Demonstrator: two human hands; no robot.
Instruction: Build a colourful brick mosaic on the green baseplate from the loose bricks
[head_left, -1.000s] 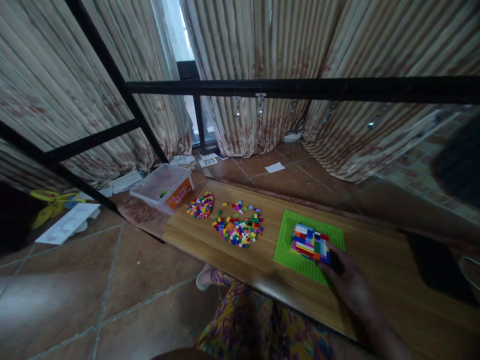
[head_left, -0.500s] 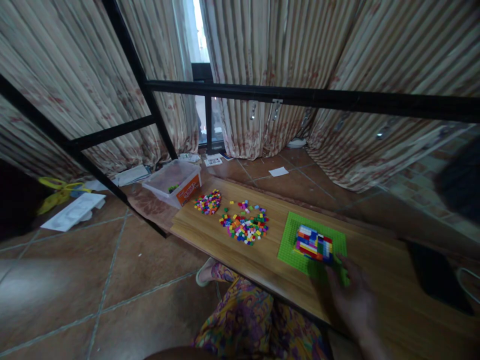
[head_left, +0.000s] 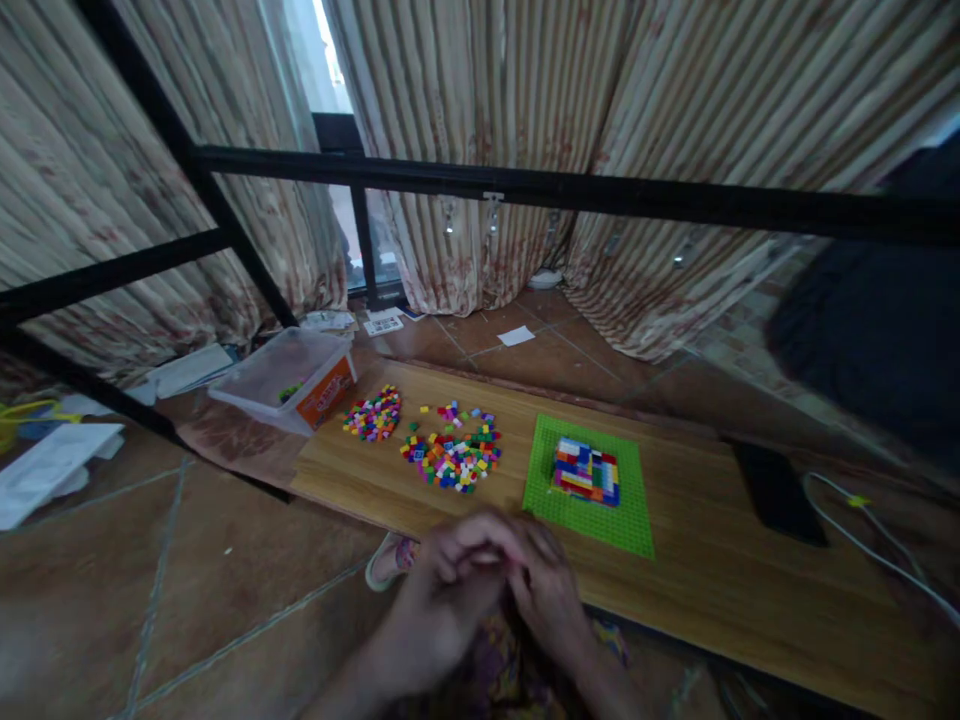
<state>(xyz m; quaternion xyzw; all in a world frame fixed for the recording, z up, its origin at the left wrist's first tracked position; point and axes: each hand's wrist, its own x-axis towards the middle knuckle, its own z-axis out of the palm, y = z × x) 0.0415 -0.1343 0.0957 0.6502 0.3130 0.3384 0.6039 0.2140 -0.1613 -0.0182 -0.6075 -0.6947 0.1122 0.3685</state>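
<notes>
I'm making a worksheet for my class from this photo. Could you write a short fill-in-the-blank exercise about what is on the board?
1. The block of joined bricks sits on a flat ____ baseplate.
2. The loose bricks lie in ____ piles on the wooden board.
3. The clear plastic box has an ____ label.
4. The left hand and right hand are held ____, near the board's front edge.

Missing words: green; two; orange; together
</notes>
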